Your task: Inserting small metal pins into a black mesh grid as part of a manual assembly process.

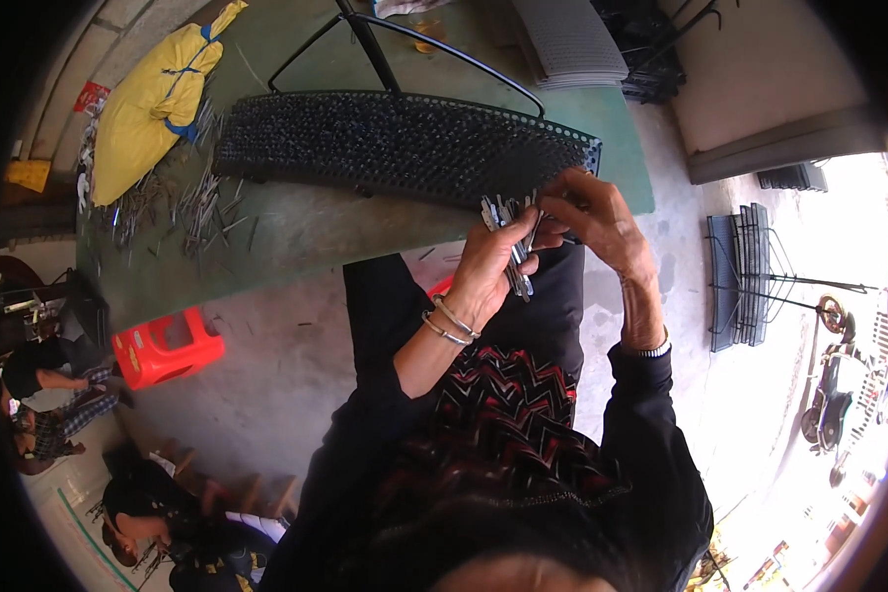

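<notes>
My left hand (490, 261) is closed around a bundle of thin silvery metal strips (515, 259), which stick out above and below the fingers. Beside it, my right hand (602, 222) has its fingertips pinched close to the top of the bundle; what lies between them is too small to make out. Just beyond both hands, a long curved black perforated metal panel (365, 133) lies on the green table (296, 242). A black tubular frame (373, 49) rises from its far side. The right end of the panel is partly hidden by my right hand.
A yellow sack (153, 109) lies at the table's left, with loose metal strips (202, 202) scattered beside it. Grey perforated sheets (572, 44) are stacked at the far right. A red plastic stool (168, 347) stands on the floor at left. Other people sit at lower left.
</notes>
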{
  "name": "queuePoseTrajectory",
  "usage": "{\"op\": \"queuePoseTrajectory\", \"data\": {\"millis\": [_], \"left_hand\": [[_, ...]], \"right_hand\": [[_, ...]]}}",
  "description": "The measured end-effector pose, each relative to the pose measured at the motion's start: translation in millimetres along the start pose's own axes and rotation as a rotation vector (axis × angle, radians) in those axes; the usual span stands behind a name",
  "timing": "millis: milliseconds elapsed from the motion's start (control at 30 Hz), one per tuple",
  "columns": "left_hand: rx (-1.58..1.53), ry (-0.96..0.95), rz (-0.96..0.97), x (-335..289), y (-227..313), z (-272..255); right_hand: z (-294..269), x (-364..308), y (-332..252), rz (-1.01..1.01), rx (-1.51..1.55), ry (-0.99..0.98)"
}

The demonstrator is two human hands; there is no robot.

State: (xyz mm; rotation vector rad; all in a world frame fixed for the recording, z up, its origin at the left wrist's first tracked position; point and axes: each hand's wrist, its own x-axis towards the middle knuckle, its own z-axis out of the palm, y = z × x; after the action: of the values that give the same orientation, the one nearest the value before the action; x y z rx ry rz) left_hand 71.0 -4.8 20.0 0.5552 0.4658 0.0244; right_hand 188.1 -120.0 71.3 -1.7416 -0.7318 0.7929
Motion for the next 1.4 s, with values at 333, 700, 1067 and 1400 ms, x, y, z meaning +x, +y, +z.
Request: {"op": "queuePoseTrajectory", "data": {"millis": [333,700,1067,1400], "left_hand": [[-0.077,0.111,-0.097,-2,-3,-3],[-0.168,0.05,-0.09,1,-7,-11],[-0.128,0.065,-0.083,-3,-7,-7],[-0.101,0.078,-0.056,4,-13,-6]], "right_hand": [[3,48,21,-0.331,-0.359,0.802],[7,65,32,-0.413,-0.63,0.796],[7,60,24,-0.408,-0.775,0.702],[-7,62,27,-0.37,-0.808,0.573]]}}
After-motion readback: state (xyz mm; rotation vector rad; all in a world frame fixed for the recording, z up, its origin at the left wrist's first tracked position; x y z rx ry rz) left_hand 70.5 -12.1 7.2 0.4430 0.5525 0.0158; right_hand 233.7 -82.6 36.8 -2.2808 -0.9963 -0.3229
